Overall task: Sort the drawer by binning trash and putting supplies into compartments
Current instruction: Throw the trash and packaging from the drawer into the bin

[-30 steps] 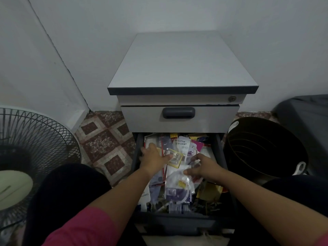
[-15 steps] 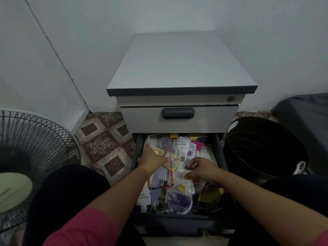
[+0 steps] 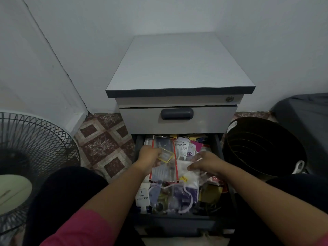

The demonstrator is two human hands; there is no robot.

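Note:
The lower drawer [image 3: 177,222] of a grey cabinet is pulled out and packed with loose packets and wrappers. My left hand [image 3: 148,156] holds a small clear packet with a yellow edge [image 3: 166,155] over the drawer's left side. A little to the right, my right hand [image 3: 205,163] pinches a crumpled white plastic bag [image 3: 186,173] lying on the pile. Between the hands lies a clear red-edged packet [image 3: 164,172]. Further back is a stapler set card [image 3: 182,148]. A white hair accessories tag [image 3: 142,197] sits at the front left.
A black bin [image 3: 262,148] with white handles stands right of the drawer. The shut upper drawer [image 3: 177,119] hangs just above the open one. A floor fan [image 3: 30,157] stands at the left on patterned tiles. My dark-clad knees flank the drawer.
My left hand lifted the yellow-edged packet slightly and drew it back towards the left. My right hand closed on the white plastic bag and bunched it up. The red-edged packet is now uncovered.

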